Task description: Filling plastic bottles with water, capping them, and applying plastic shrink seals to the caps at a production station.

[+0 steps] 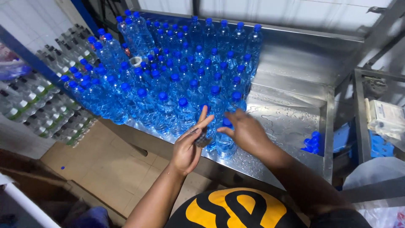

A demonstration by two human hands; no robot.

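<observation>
Many clear water bottles with blue caps (168,71) stand packed together on a wet steel table (291,122). My right hand (244,131) grips the cap and neck of the nearest bottle (225,143) at the front edge of the group. My left hand (190,143) is held beside that bottle with its fingers spread, touching its side; a small dark thing lies against the palm, too blurred to name.
Several loose blue caps (312,142) lie at the table's right end. Shrink-wrapped packs of bottles (46,97) are stacked on the left. A roll of tape (136,61) sits among the bottles. A steel frame with a white box (386,118) stands on the right. Brown tiled floor (109,169) lies below.
</observation>
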